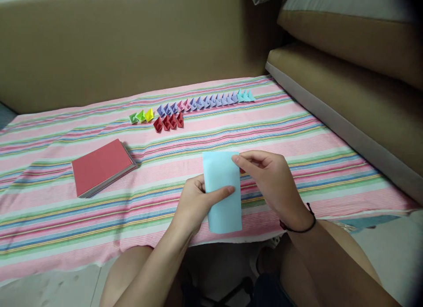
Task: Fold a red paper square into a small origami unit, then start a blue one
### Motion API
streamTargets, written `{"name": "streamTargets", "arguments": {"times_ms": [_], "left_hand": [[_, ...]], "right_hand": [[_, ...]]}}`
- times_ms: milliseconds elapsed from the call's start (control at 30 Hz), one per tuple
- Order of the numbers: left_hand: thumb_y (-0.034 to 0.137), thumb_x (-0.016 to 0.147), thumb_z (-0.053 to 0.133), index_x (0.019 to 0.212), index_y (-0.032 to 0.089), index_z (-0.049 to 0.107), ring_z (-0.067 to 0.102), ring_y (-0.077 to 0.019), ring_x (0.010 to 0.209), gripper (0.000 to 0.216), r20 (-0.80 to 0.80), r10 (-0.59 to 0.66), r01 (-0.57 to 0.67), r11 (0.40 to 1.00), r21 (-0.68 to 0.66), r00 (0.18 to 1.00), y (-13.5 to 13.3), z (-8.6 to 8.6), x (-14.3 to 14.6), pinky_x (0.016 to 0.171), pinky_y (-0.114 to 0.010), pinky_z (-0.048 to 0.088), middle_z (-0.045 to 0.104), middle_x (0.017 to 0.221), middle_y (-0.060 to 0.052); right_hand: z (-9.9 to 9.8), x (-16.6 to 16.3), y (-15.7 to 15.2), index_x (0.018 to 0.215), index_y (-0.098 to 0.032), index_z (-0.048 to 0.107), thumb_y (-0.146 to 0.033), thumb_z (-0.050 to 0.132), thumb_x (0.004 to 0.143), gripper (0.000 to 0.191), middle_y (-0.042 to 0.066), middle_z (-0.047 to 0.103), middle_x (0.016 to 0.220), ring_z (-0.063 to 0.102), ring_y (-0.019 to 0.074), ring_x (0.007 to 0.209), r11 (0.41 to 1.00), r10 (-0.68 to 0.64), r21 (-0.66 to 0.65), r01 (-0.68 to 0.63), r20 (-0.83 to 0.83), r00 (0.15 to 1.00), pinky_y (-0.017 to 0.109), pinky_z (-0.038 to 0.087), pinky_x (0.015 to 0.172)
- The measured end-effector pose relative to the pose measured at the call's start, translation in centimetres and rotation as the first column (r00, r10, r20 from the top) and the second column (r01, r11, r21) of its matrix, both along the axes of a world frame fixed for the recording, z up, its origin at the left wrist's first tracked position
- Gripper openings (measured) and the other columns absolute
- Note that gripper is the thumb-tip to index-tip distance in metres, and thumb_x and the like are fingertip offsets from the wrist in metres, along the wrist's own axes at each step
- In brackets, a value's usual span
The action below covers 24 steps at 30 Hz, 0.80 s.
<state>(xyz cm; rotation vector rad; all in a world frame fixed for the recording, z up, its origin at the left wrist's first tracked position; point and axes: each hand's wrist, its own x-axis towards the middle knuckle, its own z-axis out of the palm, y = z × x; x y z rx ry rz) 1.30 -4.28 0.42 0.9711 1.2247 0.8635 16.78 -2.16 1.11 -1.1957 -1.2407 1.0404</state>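
Observation:
A light blue sheet of paper is held upright above the front edge of the striped cloth. My left hand grips it from the left, thumb lying across its face and fingers behind. At its top right corner, my right hand pinches the paper between thumb and fingers. Whether the sheet is one layer or folded over, I cannot tell. Farther back stand small folded paper boats in rows: purple and pink ones, light blue ones, red ones, and green and yellow ones.
A stack of paper with a red top sheet lies at the left on the striped cloth. Tan sofa cushions rise along the right side. A tan backrest closes off the back.

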Motion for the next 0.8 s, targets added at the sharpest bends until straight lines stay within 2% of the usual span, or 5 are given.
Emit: {"name": "streamTargets", "arguments": {"times_ms": [800], "left_hand": [[0.034, 0.06, 0.079, 0.079, 0.016, 0.07, 0.065, -0.0183, 0.068, 0.028, -0.001, 0.005, -0.005, 1.0, -0.029, 1.0, -0.12, 0.31, -0.02, 0.062, -0.028, 0.052, 0.072, 0.078, -0.005]], "right_hand": [[-0.01, 0.1, 0.01, 0.071, -0.018, 0.069, -0.035, 0.065, 0.077, 0.019, 0.002, 0.068, 0.072, 0.062, 0.0156, 0.067, 1.0, 0.021, -0.008, -0.021, -0.003, 1.0, 0.027, 0.051, 0.061]]}}
